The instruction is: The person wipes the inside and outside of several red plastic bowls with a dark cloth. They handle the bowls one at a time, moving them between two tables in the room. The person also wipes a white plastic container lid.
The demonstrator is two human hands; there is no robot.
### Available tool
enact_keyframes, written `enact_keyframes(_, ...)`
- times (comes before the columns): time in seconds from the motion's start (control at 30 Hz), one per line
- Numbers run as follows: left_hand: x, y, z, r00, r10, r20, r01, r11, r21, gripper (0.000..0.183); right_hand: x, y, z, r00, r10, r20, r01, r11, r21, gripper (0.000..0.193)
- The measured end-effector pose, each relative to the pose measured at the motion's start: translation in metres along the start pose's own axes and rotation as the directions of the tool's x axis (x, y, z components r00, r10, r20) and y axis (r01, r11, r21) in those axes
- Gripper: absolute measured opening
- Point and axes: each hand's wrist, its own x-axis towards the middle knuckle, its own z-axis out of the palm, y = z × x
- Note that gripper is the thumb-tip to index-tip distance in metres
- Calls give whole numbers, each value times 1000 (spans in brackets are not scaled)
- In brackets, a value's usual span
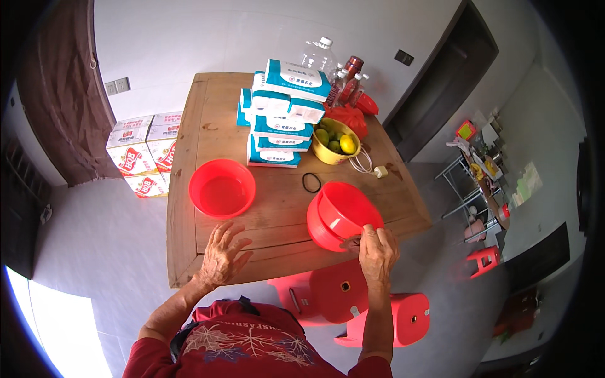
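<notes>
On the right half of the wooden table, my right hand is closed on the near rim of a red plastic bowl. This bowl leans at a tilt against or inside a second red bowl; how far they nest is hidden. My left hand hovers at the near table edge with its fingers apart, holding nothing. Just beyond it sits a third red bowl, apart from the other two. A thin black loop lies between the bowls.
Stacked tissue packs rise mid-table. A yellow bowl of green and yellow fruit, a white cable and bottles stand right of them. Red stools sit below the near edge; cartons stand left of the wooden table.
</notes>
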Motion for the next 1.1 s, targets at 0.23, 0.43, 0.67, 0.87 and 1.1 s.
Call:
enact_keyframes(0.23,-5,13,-4,856,-331,397,475,203,-856,55,3,-57,-23,965,-248,-87,256,961,99,17)
enact_keyframes(0.43,11,40,-21,700,-444,559,368,-446,-815,66,-34,-109,-7,936,-350,-20,329,858,395,21)
enact_keyframes(0.67,-21,16,-6,761,-614,210,349,113,-930,53,-21,-108,-16,828,243,505,-559,301,772,9)
enact_keyframes(0.87,-20,19,9,702,-655,279,443,95,-891,49,8,-142,46,971,48,235,-222,552,804,29)
enact_keyframes(1.1,-25,10,24,698,-644,313,445,47,-894,48,-40,-136,87,653,-371,660,145,917,371,50)
